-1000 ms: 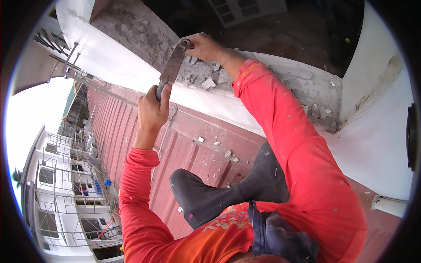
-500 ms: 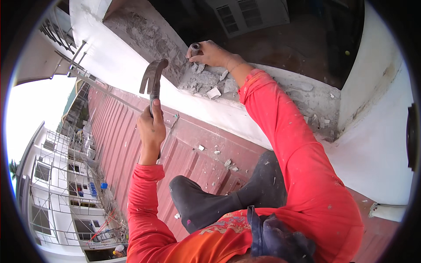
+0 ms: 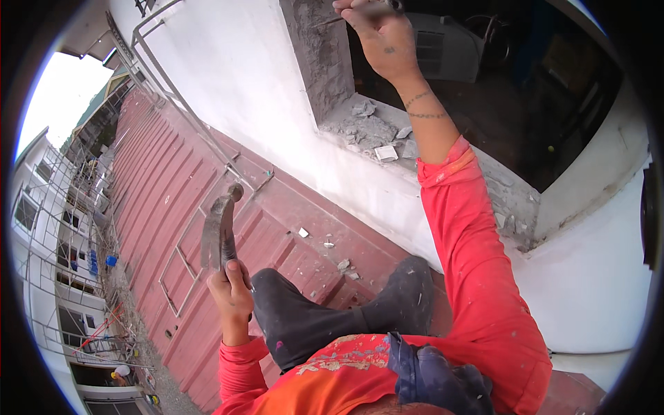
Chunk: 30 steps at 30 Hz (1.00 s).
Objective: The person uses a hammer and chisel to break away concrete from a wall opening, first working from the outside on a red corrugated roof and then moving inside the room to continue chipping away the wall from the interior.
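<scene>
Claw hammer (image 3: 220, 225) in L hand (image 3: 232, 297), out left of the knees, over red ribbed metal roofing (image 3: 149, 200). L fingers wrapped tight round handle, thumb up along it; hammer head above fist, claw to lower left, striking face to upper right. Well apart from window sill (image 3: 517, 199).

R hand (image 3: 384, 45) raised to top edge of view, in front of dark window opening (image 3: 477, 117), nr rough L jamb (image 3: 325, 69). R fingers closed round slim chisel-like tool (image 3: 330, 23), thin end out to the left; partly blurred + cut off, so exact type unclear. Contact btwn tip and jamb: can't tell. Chain-like dark band round R wrist; bracelet or tattoo, can't tell.

On sill, below R hand: broken mortar chunks (image 3: 363, 130) w/ white flat shard (image 3: 386, 153) nr front edge. Below sill, white wall (image 3: 270, 117). More small bits scattered on roofing, nr dark trousers (image 3: 311, 321). Red long-sleeved shirt (image 3: 477, 242), paint-spattered, w/ navy cloth (image 3: 443, 373) at chest.

Far left, bkgd: scaffolding (image 3: 52, 266) along white bldg, plus co-worker in yellow helmet (image 3: 114, 375) at lower left.
</scene>
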Motion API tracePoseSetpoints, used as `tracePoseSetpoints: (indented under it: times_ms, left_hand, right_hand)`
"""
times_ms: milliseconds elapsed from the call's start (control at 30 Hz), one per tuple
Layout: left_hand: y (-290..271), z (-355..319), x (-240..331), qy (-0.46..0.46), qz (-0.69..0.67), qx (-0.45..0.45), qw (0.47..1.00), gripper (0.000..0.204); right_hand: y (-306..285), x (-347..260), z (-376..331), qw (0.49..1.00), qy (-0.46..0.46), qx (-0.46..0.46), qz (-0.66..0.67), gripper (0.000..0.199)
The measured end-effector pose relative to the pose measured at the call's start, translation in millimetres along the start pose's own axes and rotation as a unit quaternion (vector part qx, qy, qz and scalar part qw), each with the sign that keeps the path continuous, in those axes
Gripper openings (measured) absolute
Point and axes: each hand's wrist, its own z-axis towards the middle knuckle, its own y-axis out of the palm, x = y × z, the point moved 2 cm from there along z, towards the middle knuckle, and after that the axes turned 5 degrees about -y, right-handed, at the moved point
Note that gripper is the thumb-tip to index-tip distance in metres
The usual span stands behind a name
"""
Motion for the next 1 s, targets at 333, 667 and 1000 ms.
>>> tracePoseSetpoints:
  times_ms: [333, 667, 1000]
  left_hand:
    - [22, 14, -41, -0.043, -0.095, -0.045, 0.994, 0.060]
    - [34, 34, -26, -0.054, -0.239, -0.080, 0.966, 0.065]
    - [43, 48, 28, -0.037, -0.274, -0.007, 0.961, 0.067]
  right_hand:
    - [42, -35, -85, 0.979, 0.194, -0.051, 0.040, 0.012]
    - [114, -38, -79, 0.988, -0.109, -0.058, -0.098, 0.041]
    - [147, 6, -40, 0.966, -0.238, -0.040, -0.092, 0.041]
